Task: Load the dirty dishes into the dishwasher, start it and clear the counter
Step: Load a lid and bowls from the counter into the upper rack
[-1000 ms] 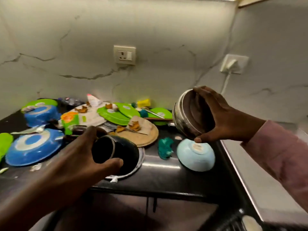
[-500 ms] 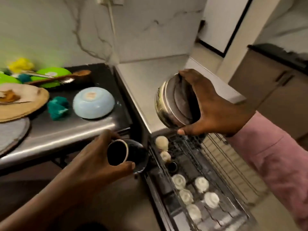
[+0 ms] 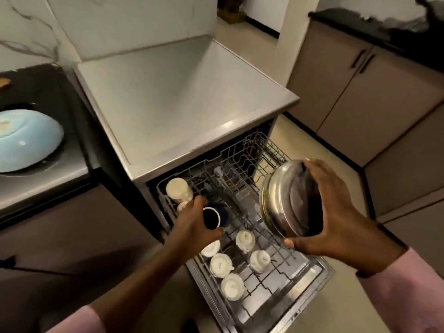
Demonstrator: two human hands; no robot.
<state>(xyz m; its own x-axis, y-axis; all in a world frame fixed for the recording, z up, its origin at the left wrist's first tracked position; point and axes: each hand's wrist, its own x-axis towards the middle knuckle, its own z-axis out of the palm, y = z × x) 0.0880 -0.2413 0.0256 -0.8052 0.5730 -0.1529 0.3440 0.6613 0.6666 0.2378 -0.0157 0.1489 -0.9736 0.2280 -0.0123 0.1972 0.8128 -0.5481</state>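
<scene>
Since half a second ago your view has swung right and down: the counter has slid to the left edge and the open dishwasher now fills the centre. Your left hand (image 3: 195, 223) has gone from beside the counter edge to over the pulled-out wire rack (image 3: 262, 239).

Left hand: forearm reaches in from lower left, pink sleeve (image 3: 79, 319) at the bottom edge. Fingers and thumb curl round the dark mug (image 3: 214, 217), which lies tilted with its white-rimmed mouth turned toward you. It sits low over the rack's left side, just beside an upturned cream cup (image 3: 179, 189) at the rack's back-left corner. Whether the mug touches the wires cannot be told.

Right hand (image 3: 334, 213): arm enters from lower right, wrist bent inward. Fingers wrap over the top edge of the steel bowl (image 3: 288, 198) and the thumb hooks under its lower edge. You hold the bowl on its side, above the rack's right half and apart from it.

Rack contents: five white cups (image 3: 245, 240), upturned, grouped in the front-left part; the nearest lies partly under your left wrist.

Dishwasher top (image 3: 173, 92): grey, bare metal. On the counter (image 3: 43, 174) at far left, a light blue bowl (image 3: 26, 140) rests upside down.
</scene>
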